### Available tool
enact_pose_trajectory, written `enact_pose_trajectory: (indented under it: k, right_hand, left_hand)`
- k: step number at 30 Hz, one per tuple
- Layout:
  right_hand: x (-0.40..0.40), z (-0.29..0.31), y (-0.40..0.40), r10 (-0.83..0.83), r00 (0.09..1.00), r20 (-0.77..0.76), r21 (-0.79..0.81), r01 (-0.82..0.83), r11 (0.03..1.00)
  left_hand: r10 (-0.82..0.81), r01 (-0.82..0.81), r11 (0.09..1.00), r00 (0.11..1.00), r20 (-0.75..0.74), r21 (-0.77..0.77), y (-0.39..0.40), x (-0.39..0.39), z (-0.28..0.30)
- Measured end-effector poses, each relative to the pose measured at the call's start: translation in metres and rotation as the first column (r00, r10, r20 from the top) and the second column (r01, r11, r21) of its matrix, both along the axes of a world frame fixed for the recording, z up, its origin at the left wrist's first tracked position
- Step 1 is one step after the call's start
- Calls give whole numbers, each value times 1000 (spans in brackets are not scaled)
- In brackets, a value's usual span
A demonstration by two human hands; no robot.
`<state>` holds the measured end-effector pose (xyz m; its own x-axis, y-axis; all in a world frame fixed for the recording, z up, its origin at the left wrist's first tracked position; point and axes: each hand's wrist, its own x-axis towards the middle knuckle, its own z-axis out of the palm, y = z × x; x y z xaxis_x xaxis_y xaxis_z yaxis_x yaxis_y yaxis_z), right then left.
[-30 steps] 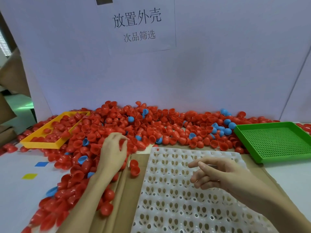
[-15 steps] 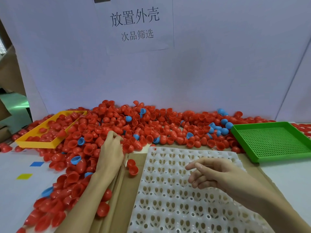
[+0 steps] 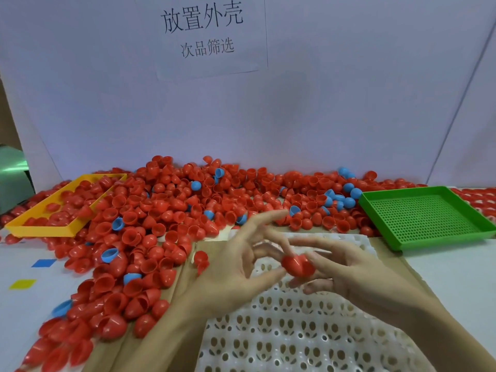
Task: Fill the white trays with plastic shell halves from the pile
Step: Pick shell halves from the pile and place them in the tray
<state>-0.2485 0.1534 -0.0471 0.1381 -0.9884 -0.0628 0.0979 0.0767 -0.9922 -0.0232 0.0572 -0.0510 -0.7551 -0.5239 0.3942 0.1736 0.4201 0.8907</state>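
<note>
A big pile of red shell halves [image 3: 204,210], with a few blue ones mixed in, covers the table's back and left. The white tray [image 3: 290,334] with rows of holes lies on cardboard in front of me, its visible sockets bare. Both hands meet above its far end around one red shell half [image 3: 298,265]. My left hand [image 3: 236,267] pinches it from the left with thumb and a blurred finger, the other fingers spread. My right hand [image 3: 357,272] has its fingertips curled round the shell's right side.
A yellow tray [image 3: 40,229] holding red shells sits at the back left. A green perforated tray [image 3: 426,218] stands at the back right. One or two loose red shells [image 3: 200,260] lie on the cardboard [image 3: 185,285] left of the white tray. A white wall with a paper sign is behind.
My left hand left the pile and swung right with a red shell half to above the tray. My right hand opened its fingers and closed them on that shell.
</note>
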Motion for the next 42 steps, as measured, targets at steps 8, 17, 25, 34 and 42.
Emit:
enact_pose_trajectory:
  k: [8,17,25,34,42]
  right_hand:
    - [5,6,4,-185,949,-255,-308,102,946]
    - [6,5,2,-239,934,-266,-425,109,899]
    - [9,-3,1,-351,838,-418,-476,128,870]
    - [4,-1,0,-406,832,-378,-458,213,863]
    - [3,-4,-1,-360,878,-314,-395,224,891]
  left_hand:
    - [151,-150,988,988,22,-29,6,-8,-4]
    - [197,-197,980,980,25,5,10,-11,-8]
    - [391,-379,885,920,-10,-270,24,-16,-3]
    - [691,-688,723,723,-30,70,-22,16,11]
    - [823,-775,557,564,73,-299,-55,49,-5]
